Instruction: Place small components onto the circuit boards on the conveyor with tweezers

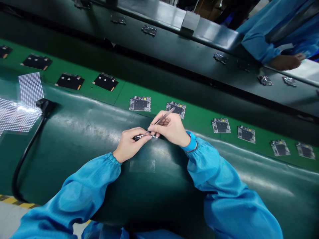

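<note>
Pinching tweezers [160,120] in my right hand [171,128], my left hand [129,144] grips a small dark part [142,136] at their tips; bare green mat [74,139] lies open around both.

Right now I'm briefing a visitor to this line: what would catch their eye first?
Two hands meet mid-frame: the right hand holds metal tweezers against a small dark part pinched in the left hand. Behind them, a row of circuit boards runs along the green belt. A dotted sheet glints at far left.

Shiny metal tweezers [161,118]; glossy green mat [82,132].
</note>
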Action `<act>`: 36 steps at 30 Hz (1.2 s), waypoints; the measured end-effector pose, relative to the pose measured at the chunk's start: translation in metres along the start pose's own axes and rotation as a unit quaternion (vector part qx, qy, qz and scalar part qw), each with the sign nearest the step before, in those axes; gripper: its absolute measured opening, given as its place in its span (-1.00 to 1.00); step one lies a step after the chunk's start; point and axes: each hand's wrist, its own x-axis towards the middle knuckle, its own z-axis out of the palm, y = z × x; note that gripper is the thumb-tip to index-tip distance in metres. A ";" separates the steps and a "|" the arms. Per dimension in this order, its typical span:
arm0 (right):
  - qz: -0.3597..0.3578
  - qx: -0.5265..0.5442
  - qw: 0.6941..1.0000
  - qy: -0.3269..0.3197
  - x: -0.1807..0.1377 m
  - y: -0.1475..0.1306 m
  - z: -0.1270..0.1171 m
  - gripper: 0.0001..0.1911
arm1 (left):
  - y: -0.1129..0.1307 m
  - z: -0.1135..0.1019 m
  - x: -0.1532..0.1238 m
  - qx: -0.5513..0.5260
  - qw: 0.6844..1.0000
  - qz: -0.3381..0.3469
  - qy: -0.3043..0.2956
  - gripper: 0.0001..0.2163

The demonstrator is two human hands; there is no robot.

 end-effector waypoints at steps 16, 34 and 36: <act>-0.033 -0.093 0.983 0.153 0.138 0.032 -0.014 -0.77 | 0.003 0.000 0.001 -0.001 1.000 -0.015 -0.004 -0.94; -0.017 -0.119 0.977 0.173 0.127 0.037 -0.025 -0.74 | 0.006 0.001 0.001 0.002 1.000 -0.012 0.004 -0.93; -0.029 -0.125 0.977 0.173 0.125 0.038 -0.027 -0.76 | 0.006 0.001 0.001 0.001 1.000 -0.011 0.004 -0.93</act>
